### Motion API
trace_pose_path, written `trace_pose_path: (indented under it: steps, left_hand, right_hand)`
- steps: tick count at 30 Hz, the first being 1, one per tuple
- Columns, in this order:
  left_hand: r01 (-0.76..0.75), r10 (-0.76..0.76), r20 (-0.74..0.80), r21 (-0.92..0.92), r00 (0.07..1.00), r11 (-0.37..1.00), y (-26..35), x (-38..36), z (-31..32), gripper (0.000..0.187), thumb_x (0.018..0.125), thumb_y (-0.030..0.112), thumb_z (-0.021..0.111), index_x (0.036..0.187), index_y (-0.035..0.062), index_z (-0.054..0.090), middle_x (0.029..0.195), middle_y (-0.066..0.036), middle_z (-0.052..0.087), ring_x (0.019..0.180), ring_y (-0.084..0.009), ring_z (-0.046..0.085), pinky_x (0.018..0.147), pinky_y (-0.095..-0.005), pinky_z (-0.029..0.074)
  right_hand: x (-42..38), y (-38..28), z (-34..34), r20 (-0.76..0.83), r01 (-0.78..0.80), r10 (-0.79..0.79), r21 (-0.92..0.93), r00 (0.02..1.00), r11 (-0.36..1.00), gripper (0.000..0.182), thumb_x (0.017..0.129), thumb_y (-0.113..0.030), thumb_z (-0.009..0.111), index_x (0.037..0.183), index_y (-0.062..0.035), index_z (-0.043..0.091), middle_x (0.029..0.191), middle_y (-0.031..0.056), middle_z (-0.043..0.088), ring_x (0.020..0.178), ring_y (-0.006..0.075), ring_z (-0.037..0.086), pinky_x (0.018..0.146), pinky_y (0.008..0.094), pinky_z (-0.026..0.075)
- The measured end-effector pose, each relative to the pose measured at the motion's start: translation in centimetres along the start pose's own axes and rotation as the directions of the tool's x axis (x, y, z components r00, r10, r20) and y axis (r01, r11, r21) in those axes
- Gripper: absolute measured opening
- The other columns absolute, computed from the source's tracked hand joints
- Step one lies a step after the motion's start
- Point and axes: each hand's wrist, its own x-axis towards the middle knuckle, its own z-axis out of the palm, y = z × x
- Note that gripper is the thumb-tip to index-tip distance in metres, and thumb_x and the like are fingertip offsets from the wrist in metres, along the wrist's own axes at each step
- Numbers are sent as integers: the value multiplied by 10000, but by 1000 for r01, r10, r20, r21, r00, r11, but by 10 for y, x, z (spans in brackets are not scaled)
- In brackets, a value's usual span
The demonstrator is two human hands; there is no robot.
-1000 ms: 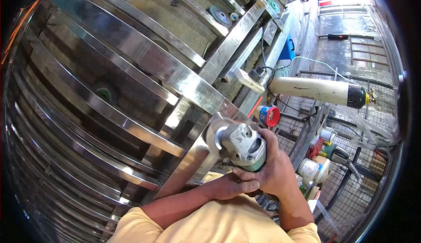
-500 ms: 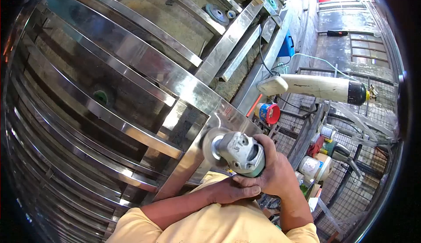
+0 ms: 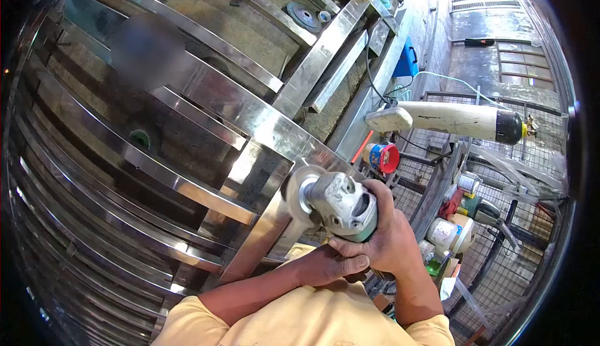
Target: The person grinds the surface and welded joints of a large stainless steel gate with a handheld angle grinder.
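An angle grinder (image 3: 342, 207) with a grey metal head and a green body is held low in front of my chest. Its round disc (image 3: 301, 191) is blurred and faces left, right at a shiny metal bar (image 3: 262, 237) of the frame. My right hand (image 3: 395, 240) is wrapped round the grinder body, close behind the head. Below it, my left hand (image 3: 337, 266) is closed at the body's lower part, its thumb overlapping the right hand's base. The far end of the grinder is hidden by my hands.
A large frame of polished metal bars (image 3: 212, 93) fills the left. Grinding discs (image 3: 304, 16) lie at the top. On the right are a white gas cylinder (image 3: 456, 121), a red-rimmed bucket (image 3: 389, 158) and another grinder (image 3: 481, 210) over wire mesh. A blurred grey round patch (image 3: 149, 51) covers some bars.
The grinder's head has tilted and shifted slightly upward in view, both hands still on it. A blurred grey patch has appeared at upper left. The surroundings have shifted slightly.
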Motion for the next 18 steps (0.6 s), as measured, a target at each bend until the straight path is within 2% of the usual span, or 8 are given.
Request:
trace_pose_path:
  steps: [3, 6, 9, 12, 15, 18]
  left_hand:
    - [27, -27, -1, 59, 1000, 998, 0, 1, -1, 499, 986, 518, 574, 1127, 41, 614, 1024, -55, 626, 981, -164, 561, 874, -327, 462]
    - [-28, 36, -55, 130, 998, 991, -7, 3, 3, 468, 1013, 392, 584, 1250, -12, 600, 1128, -143, 692, 1061, -208, 666, 937, -366, 535]
    - [-7, 7, -57, -6, 998, 1000, 0, 1, 6, 491, 985, 512, 572, 1096, 36, 619, 1000, -56, 632, 963, -159, 574, 844, -328, 475]
    - [-89, 102, -145, 95, 984, 992, 9, -2, 9, 498, 984, 514, 575, 1101, 32, 620, 1014, -66, 637, 976, -164, 579, 848, -331, 478]
    - [12, -7, -110, 46, 994, 999, -5, 1, 8, 489, 978, 498, 589, 1114, 29, 620, 1017, -71, 634, 984, -165, 575, 855, -336, 478]
    - [-52, 59, -124, 56, 991, 997, 6, -2, 8, 464, 978, 471, 602, 1113, 28, 622, 1009, -64, 635, 960, -159, 580, 833, -327, 483]
  right_hand:
    - [-1, 6, 5, -43, 66, -65, 32, 997, 997, 989, 659, -459, 911, 1388, -77, 361, 1068, 200, 700, 978, 404, 708, 810, 431, 571]
    - [-3, 11, 2, -5, 41, -41, 16, 999, 999, 995, 650, -468, 912, 1383, -78, 364, 1077, 199, 698, 988, 402, 707, 816, 430, 571]
    - [0, 10, 1, 9, 8, -8, 18, 1000, 1000, 1000, 641, -467, 915, 1382, -80, 366, 1072, 204, 697, 996, 404, 704, 826, 433, 569]
    - [0, 12, 7, -23, 20, -19, 46, 1000, 999, 1011, 635, -460, 918, 1387, -75, 364, 1061, 215, 696, 993, 410, 702, 829, 440, 566]
    - [0, 12, 3, 9, 33, -33, 47, 999, 998, 1015, 637, -456, 916, 1392, -68, 361, 1067, 222, 693, 993, 412, 701, 829, 444, 565]
    - [1, 6, 0, 22, 10, -10, 24, 1000, 1000, 990, 650, -441, 911, 1386, -69, 362, 1058, 210, 697, 975, 408, 705, 825, 437, 568]
